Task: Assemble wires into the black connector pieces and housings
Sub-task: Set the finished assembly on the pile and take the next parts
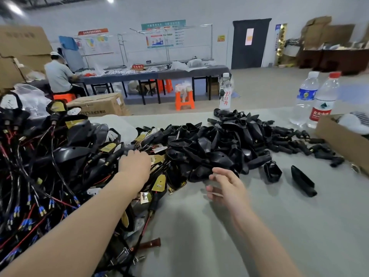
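Observation:
A tangled heap of wire harnesses (46,176) with red and black leads, blue terminals and brass plates covers the table's left side. A big pile of black housings (215,146) lies across the middle. My left hand (134,162) reaches into the seam between the two heaps, fingers bent down among wires and brass plates; what they hold, if anything, is hidden. My right hand (225,185) hovers just above the table in front of the housings, fingers spread and empty. Two loose housings (272,170) (303,180) lie apart to the right.
The grey table (259,236) is bare in front of my right hand. Water bottles (319,98) (225,92) stand at the far edge. A cardboard box (343,140) sits at the right edge. Small black connector pieces (311,144) lie scattered beside it. A person sits at a far bench.

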Demonstrator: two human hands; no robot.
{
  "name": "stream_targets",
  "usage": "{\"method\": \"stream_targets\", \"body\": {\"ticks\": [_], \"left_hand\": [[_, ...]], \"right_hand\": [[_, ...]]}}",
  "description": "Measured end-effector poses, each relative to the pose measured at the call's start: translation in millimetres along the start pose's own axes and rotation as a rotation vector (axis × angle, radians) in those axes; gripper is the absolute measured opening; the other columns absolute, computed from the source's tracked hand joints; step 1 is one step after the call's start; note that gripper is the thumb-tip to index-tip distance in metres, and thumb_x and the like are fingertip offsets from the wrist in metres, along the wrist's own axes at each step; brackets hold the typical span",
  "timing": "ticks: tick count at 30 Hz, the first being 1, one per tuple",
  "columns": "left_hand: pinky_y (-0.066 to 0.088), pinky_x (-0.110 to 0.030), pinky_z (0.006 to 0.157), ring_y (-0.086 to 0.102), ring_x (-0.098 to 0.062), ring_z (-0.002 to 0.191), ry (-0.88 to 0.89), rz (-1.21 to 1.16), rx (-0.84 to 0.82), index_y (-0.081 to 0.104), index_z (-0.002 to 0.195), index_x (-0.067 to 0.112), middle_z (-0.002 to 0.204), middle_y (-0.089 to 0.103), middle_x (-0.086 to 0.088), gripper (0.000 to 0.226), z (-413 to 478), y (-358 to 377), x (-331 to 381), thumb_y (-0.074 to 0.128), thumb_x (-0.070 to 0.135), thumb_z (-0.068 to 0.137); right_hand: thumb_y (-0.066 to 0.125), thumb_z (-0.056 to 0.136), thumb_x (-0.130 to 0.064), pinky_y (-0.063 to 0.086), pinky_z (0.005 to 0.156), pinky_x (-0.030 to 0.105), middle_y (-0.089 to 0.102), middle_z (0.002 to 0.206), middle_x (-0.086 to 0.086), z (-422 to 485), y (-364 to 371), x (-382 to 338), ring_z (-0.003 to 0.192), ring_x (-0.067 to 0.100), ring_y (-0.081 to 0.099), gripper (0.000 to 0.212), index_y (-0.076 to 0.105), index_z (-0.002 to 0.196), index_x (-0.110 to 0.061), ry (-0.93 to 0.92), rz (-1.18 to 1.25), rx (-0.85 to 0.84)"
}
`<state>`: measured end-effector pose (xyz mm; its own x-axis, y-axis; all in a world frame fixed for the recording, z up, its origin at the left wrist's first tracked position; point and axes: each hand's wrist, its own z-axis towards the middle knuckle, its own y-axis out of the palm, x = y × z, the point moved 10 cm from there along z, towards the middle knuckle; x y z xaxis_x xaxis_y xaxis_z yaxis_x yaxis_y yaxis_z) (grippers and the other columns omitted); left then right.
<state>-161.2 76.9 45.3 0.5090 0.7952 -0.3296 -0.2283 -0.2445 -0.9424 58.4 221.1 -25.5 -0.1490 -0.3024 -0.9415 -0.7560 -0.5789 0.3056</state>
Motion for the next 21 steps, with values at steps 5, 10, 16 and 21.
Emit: {"method": "stream_targets", "body": {"ticks": [5,10,16,21], "left_hand": [[0.044,-0.044,0.097,0.049,-0.035,0.127,-0.045,-0.025,-0.013,0.044,0.130,0.004,0.132,0.058,-0.017,0.035,11,3,-4,0.047,0.004,0.095],[0.047,-0.045,0.096,0.051,-0.037,0.123,0.012,-0.149,-0.088,0.044,0.127,0.005,0.131,0.058,-0.020,0.030,18,14,-9,0.046,0.014,0.098],[0.050,-0.048,0.097,0.059,-0.037,0.117,0.032,-0.242,-0.032,0.043,0.143,0.015,0.132,0.058,-0.019,0.046,29,9,-17,0.036,0.004,0.099],[0.045,-0.044,0.091,0.058,-0.035,0.117,0.028,0.007,0.023,0.052,0.134,0.018,0.129,0.059,-0.013,0.046,37,-1,-5,0.041,-0.003,0.095]], "right_hand": [[0.050,0.100,-0.004,0.056,0.059,0.033,0.066,0.090,0.004,7,-8,5,0.062,0.017,0.063,0.018,0.066,0.108,-0.010,0.026,0.059,0.024],[0.049,0.100,-0.004,0.058,0.062,0.032,0.066,0.085,0.002,9,-3,8,0.061,0.015,0.062,0.019,0.066,0.106,-0.011,0.023,0.045,0.007],[0.048,0.099,-0.003,0.060,0.072,0.041,0.067,0.083,0.002,12,-6,11,0.065,0.019,0.063,0.020,0.065,0.105,-0.011,0.016,0.032,0.023],[0.045,0.099,-0.001,0.060,0.063,0.034,0.066,0.085,0.004,13,-6,12,0.065,0.019,0.062,0.022,0.064,0.105,-0.011,0.018,0.038,0.016]]}}
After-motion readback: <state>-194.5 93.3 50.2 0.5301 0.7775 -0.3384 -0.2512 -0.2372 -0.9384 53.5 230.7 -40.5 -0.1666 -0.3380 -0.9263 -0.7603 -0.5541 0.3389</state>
